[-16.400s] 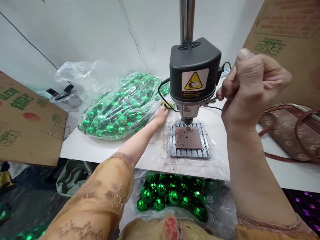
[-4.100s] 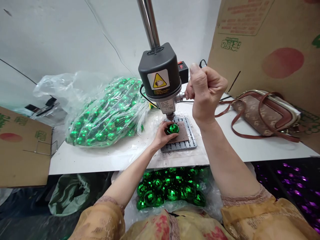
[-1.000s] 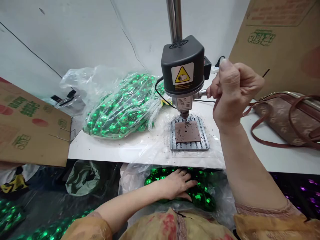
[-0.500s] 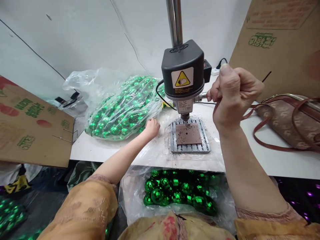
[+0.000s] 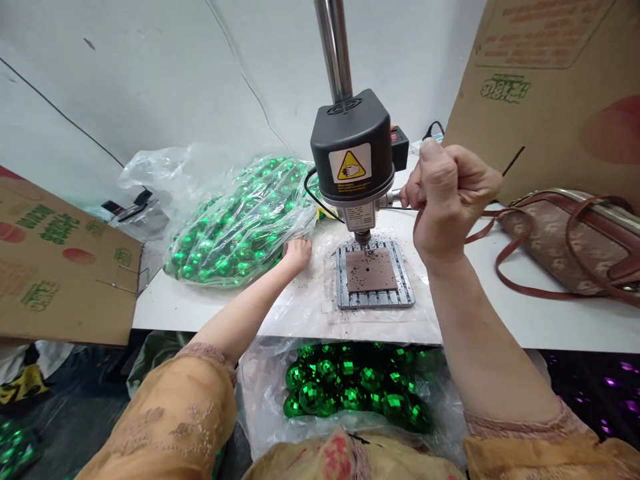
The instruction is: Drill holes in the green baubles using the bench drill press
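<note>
My right hand point(image 5: 447, 200) is closed around the feed handle at the side of a small black drill press point(image 5: 353, 143). Under its chuck, a brown square board point(image 5: 373, 270) with a small hole lies on the slotted metal base point(image 5: 341, 293), strewn with dark shavings. My left hand point(image 5: 299, 254) is at the right edge of a clear plastic bag point(image 5: 230, 230) full of shiny green faceted balls. Its fingers are curled, and what they hold, if anything, is hidden. More green balls point(image 5: 350, 393) lie in an open plastic bag below the table edge, at my lap.
A cardboard box point(image 5: 65, 260) stands at the left and another cardboard box point(image 5: 540, 87) at the back right. A brown patterned handbag point(image 5: 565, 240) with straps lies on the white table point(image 5: 173, 310) at right. Purple shiny things point(image 5: 607, 383) show below the table.
The view has shifted slightly, so most things appear a little further left. My right hand stays on the drill press handle, and my left hand stays beside the bag of green balls.
</note>
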Demonstrator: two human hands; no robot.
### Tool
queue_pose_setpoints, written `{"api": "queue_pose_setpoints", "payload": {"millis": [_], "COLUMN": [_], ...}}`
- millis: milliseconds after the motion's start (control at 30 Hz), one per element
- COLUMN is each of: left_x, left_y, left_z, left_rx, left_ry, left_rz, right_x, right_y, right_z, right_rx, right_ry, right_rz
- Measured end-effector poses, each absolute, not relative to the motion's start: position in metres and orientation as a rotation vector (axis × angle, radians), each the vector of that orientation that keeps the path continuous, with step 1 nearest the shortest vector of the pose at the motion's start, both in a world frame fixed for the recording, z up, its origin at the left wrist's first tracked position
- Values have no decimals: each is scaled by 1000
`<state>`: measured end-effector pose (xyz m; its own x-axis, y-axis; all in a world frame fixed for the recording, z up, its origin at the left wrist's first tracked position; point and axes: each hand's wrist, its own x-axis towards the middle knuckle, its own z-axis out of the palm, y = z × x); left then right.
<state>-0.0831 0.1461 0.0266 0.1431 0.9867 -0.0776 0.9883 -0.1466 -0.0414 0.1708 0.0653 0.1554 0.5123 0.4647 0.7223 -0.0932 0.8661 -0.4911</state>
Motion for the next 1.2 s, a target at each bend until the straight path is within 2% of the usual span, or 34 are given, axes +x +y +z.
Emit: {"api": "queue_pose_setpoints", "payload": {"millis": [100, 200, 267, 367, 467, 600, 733, 867, 1200], "left_x": [-82, -76, -68, -53, -41, -32, -28, -25, -19], "left_y": [137, 119, 102, 79, 65, 61, 65, 70, 79], "left_z": [39, 45, 43, 35, 28, 24, 19, 14, 10], "left_rx": [2406, 2401, 2134, 1508, 1086, 965, 1237, 1586, 1867], "left_ry": [2032, 1808, 1550, 1229, 1039, 957, 1030, 1065, 1097], "left_rz": [-16, 466, 848, 1074, 1074, 1063, 1126, 1005, 850], "right_x": [171, 170, 170, 169, 169, 171, 170, 170, 172], "right_y": [66, 65, 65, 65, 66, 66, 65, 64, 63], "right_z": [154, 154, 155, 155, 154, 154, 155, 155, 154], "right_rx": [-415, -443, -434, -430, -470, -458, -458, -514, -514], "right_ry": [-989, -997, -989, -974, -984, -993, -987, -1003, -1019], "right_rz": [348, 348, 351, 346, 350, 350, 334, 314, 355]}}
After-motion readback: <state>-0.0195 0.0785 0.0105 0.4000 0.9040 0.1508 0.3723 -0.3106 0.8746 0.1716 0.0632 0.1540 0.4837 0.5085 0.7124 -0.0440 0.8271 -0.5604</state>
